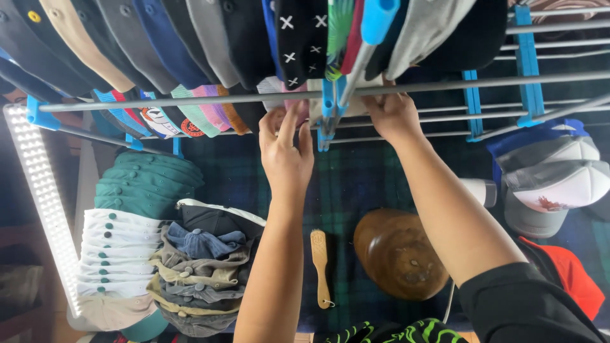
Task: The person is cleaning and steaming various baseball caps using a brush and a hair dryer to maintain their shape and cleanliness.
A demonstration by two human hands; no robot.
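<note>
Both my hands reach up to a grey metal rack rail (445,84) with blue clips, hung with a row of caps. My left hand (286,149) has its fingers spread and pressed against a pale pink and white cap (279,87) hanging at the rail. My right hand (391,114) grips the edge of a cap just under the rail, beside a blue clip (328,105); the cap itself is mostly hidden behind the hand. A black cap with white crosses (302,38) hangs just above.
Stacks of folded green and white caps (127,216) and grey caps (197,273) lie lower left. A wooden brush (319,267) and a wooden hat block (397,254) rest on dark plaid cloth (356,184). White-grey caps (559,184) sit at right, a light bar (38,203) at left.
</note>
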